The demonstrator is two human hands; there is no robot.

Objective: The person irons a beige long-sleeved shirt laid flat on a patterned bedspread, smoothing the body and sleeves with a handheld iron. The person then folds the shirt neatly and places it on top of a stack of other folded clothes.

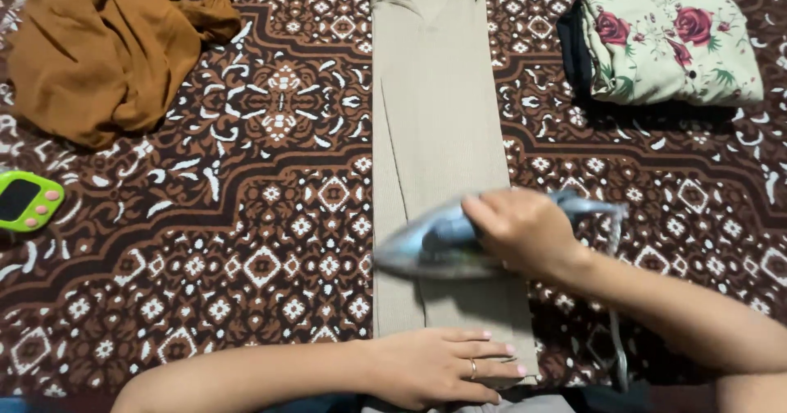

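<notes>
The right hand (525,231) is gripping the blurred blue iron (447,241) on the near end of the folded beige trousers (434,126); the left hand (438,368), fingers flat, is pinning the hem. The far length apparently remains unpressed.

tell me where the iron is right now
In the head view the iron sits right of centre on the beige garment, gripped by the right hand, just above the left hand pressing the cloth's near end.
</notes>
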